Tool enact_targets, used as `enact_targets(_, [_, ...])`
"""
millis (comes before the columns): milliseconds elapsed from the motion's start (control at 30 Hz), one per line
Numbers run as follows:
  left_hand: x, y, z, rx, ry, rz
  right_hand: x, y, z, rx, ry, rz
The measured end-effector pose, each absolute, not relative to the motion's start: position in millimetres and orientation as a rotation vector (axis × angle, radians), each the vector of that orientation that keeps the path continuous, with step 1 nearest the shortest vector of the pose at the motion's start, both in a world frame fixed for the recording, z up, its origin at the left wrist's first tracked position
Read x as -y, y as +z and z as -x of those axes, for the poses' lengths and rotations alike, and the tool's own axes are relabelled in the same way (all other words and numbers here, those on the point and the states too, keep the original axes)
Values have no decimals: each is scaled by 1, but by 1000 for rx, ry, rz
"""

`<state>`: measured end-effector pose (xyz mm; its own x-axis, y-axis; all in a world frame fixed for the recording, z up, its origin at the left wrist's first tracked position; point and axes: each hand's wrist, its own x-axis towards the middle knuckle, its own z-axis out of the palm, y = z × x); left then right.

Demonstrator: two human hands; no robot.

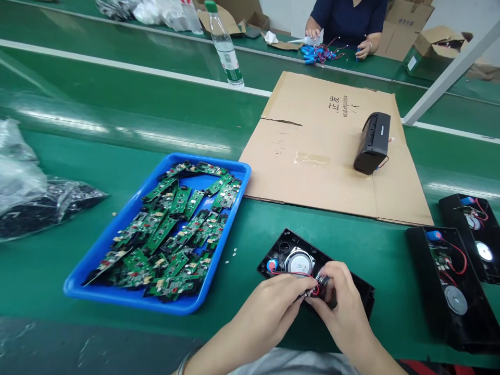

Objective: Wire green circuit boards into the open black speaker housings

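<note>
A black speaker housing (284, 240) lies open in front of me, tilted on the table. Inside it sit a round silver speaker (299, 263) and a blue battery (272, 265) with red wires. My left hand (275, 304) reaches over the near side, its fingers pinching a small wired part that they mostly hide. My right hand (344, 299) is closed from the other side, thumb and fingertips together at the red wires (318, 287). Both hands' fingertips nearly meet over the housing. A second round part beside the right fingers is largely covered.
Left of the housing, a blue tray (213, 284) holds many green circuit boards (160, 234). Wired housings (455, 281) stand at right. A black speaker unit (373, 143) rests on flat cardboard (308, 135). Beyond are a bottle (226, 52) and a co-worker (347, 23) handling blue batteries.
</note>
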<state>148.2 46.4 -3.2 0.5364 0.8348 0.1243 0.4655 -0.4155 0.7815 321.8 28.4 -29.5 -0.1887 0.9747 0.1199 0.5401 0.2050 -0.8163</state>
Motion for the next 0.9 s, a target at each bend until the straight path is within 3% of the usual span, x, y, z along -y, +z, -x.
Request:
enact_targets(167, [-44,-8,-147,-1016,758,-2086,-36,-19,-323,1918,1094,1345])
enact_targets(567, [-41,-7,-150,-1064,808,-1936,-38,-24,-321,2036,1005,1410])
enact_targets(800, [-37,-3,-146,-1261,642,-1979,-41,-17,-335,2219,868,1482])
enact_targets(900, [-36,-6,-143,-1377,671,-2016,-37,-14,-344,2302,513,1435])
